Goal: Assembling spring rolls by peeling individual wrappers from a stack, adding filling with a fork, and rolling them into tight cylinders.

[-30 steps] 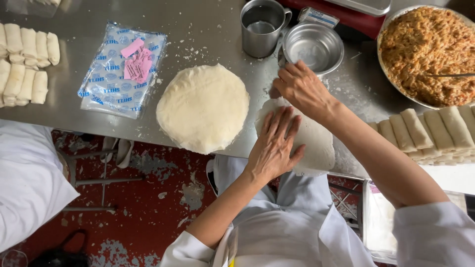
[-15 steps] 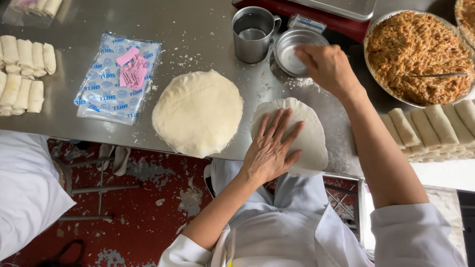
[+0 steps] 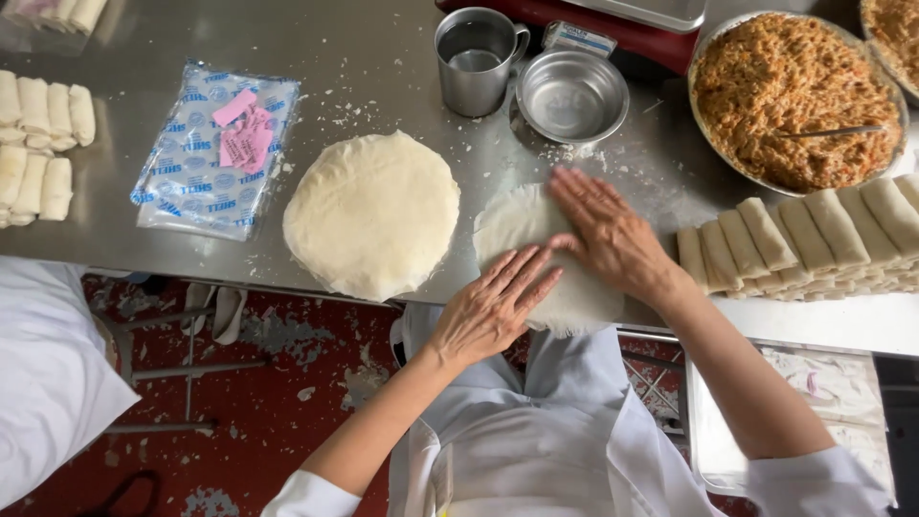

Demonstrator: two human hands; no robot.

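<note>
A: Near edge of the worktop (image 3: 383, 57): our left hand (image 3: 493, 306) lies flat, fingers spread, pressing the single wrapper sheet (image 3: 550, 254). It overhangs the edge slightly.

B: Right hand (image 3: 608, 230)?

A: Also flat and open on the same sheet, farther side. Neither hand grips anything.

B: Handling?

A: We'd judge it thin, limp and light, and it probably tears easily. Best lifted by peeling at the rim, not pinching mid-sheet.

B: Around it?

A: Just left of it, the round wrapper stack (image 3: 373, 215). Finished rolls (image 3: 804, 239) in a row at the right edge, more rolls (image 3: 38, 134) at the left edge. Plastic packet (image 3: 215, 148) with pink slips left of the stack.

B: Far side?

A: Metal mug (image 3: 476, 62), empty steel bowl (image 3: 571, 96), then the big filling bowl (image 3: 795, 96) at the far right corner, with a utensil in it.
</note>
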